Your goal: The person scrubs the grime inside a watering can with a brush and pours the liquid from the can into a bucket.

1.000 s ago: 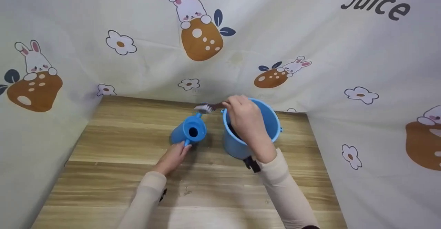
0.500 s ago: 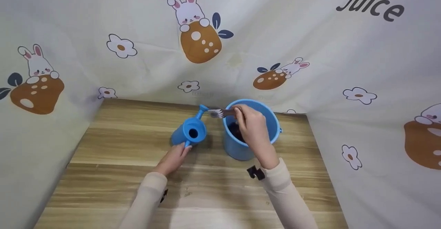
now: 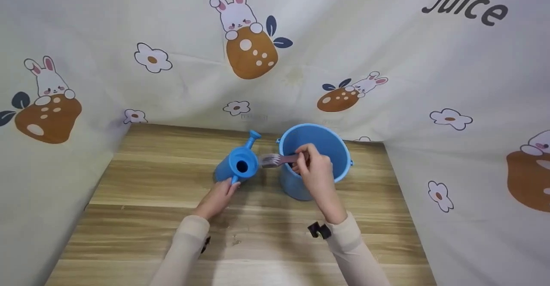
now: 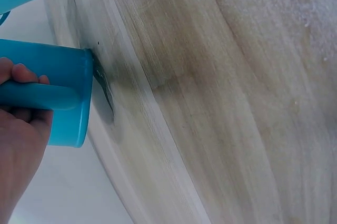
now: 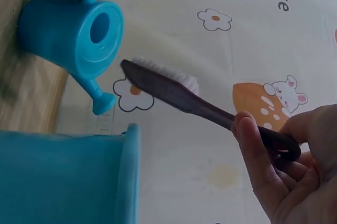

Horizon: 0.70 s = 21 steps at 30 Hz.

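Observation:
My left hand (image 3: 218,198) grips the handle of a blue watering can (image 3: 227,169), which stands on the wooden surface with its spout pointing away from me. In the left wrist view the fingers curl round the thick handle (image 4: 42,97). Over the near-left rim of a light blue bucket (image 3: 296,189), my right hand (image 3: 317,172) holds a brown scrub brush (image 3: 288,158) by its handle end. White bristles (image 5: 168,74) run along the brush head, seen in the right wrist view. The head reaches left past the rim, close to the can. Much of the bucket's inside is hidden by my hand.
The wooden surface (image 3: 163,234) shows wet patches, with a few drops near me. Behind it and at both sides hangs a pale sheet (image 3: 184,88) printed with rabbits and flowers. The bucket stands close to the back sheet.
My right hand has brought the brush back toward me, from beside the can's spout to beside its body. The left hand and the watering can stay nearly in place.

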Tool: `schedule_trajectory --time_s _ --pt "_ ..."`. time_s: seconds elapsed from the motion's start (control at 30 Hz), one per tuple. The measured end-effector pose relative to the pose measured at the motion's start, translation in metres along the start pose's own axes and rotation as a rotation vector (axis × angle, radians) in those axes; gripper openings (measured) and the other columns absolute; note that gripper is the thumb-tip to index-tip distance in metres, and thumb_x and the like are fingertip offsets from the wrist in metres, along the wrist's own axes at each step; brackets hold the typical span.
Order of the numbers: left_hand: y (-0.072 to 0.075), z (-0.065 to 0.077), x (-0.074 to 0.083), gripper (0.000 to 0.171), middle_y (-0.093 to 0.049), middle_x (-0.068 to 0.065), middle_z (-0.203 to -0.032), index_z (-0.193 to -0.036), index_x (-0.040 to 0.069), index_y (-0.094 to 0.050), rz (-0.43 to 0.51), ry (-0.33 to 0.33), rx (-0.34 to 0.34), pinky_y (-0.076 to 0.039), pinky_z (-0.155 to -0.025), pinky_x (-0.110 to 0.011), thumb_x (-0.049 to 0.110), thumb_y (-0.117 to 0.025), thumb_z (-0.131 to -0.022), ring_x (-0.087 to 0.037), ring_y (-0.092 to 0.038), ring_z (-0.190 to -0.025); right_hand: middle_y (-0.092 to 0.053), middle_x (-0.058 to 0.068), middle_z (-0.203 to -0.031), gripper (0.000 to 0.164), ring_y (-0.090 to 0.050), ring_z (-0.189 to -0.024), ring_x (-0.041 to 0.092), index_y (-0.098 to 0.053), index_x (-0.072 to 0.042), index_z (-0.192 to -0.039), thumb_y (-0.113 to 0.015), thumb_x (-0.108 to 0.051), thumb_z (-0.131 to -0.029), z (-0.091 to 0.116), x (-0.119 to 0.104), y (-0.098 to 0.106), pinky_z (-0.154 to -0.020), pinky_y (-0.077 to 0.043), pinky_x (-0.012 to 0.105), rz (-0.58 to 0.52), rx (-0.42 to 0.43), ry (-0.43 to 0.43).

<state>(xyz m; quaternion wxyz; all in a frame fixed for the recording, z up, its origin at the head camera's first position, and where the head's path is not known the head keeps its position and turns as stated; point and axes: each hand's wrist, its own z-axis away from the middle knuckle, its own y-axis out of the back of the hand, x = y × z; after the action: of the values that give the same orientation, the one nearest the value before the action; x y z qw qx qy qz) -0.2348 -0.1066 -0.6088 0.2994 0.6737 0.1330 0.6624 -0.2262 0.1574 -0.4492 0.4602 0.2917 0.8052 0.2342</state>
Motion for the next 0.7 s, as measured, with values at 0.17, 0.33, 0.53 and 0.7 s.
schedule_trajectory --time_s 0.17,0.33,0.53,0.7 --pt "0.0 0.001 0.001 0.028 -0.039 0.002 -0.072 -0.091 0.004 -0.053 0.006 0.018 -0.008 -0.038 -0.064 -0.029 0.027 -0.046 -0.107 -0.013 -0.041 -0.066 -0.071 0.008 -0.072 0.006 -0.069 -0.058 0.011 -0.063 -0.005 -0.096 -0.058 -0.007 -0.098 0.01 0.004 0.0 -0.053 -0.053 0.02 -0.087 -0.027 -0.026" --pt "0.001 0.001 0.001 0.03 -0.04 0.002 -0.073 -0.091 0.004 -0.053 0.021 0.024 -0.016 -0.038 -0.065 -0.03 0.028 -0.046 -0.107 -0.013 -0.041 -0.066 -0.07 0.006 -0.072 0.01 -0.069 -0.059 0.014 -0.062 -0.007 -0.093 -0.066 -0.015 -0.097 0.021 0.006 -0.003 -0.054 -0.054 0.021 -0.178 -0.07 -0.06" --pt "0.001 0.001 0.0 0.027 -0.039 0.003 -0.071 -0.085 0.007 -0.051 -0.016 -0.04 0.02 -0.039 -0.064 -0.029 0.023 -0.048 -0.106 -0.011 -0.04 -0.064 -0.072 0.005 -0.078 0.019 -0.071 -0.066 0.014 -0.061 -0.007 -0.096 -0.072 -0.022 -0.093 0.034 0.006 -0.014 -0.061 -0.055 0.021 -0.231 -0.137 -0.091" --pt "0.001 0.001 0.001 0.026 -0.039 0.004 -0.07 -0.083 0.009 -0.05 -0.018 -0.061 0.029 -0.039 -0.063 -0.028 0.021 -0.048 -0.106 -0.011 -0.04 -0.062 -0.075 0.006 -0.087 0.025 -0.072 -0.075 0.012 -0.06 -0.005 -0.1 -0.072 -0.026 -0.092 0.045 0.009 -0.029 -0.068 -0.057 0.022 -0.24 -0.184 -0.086"
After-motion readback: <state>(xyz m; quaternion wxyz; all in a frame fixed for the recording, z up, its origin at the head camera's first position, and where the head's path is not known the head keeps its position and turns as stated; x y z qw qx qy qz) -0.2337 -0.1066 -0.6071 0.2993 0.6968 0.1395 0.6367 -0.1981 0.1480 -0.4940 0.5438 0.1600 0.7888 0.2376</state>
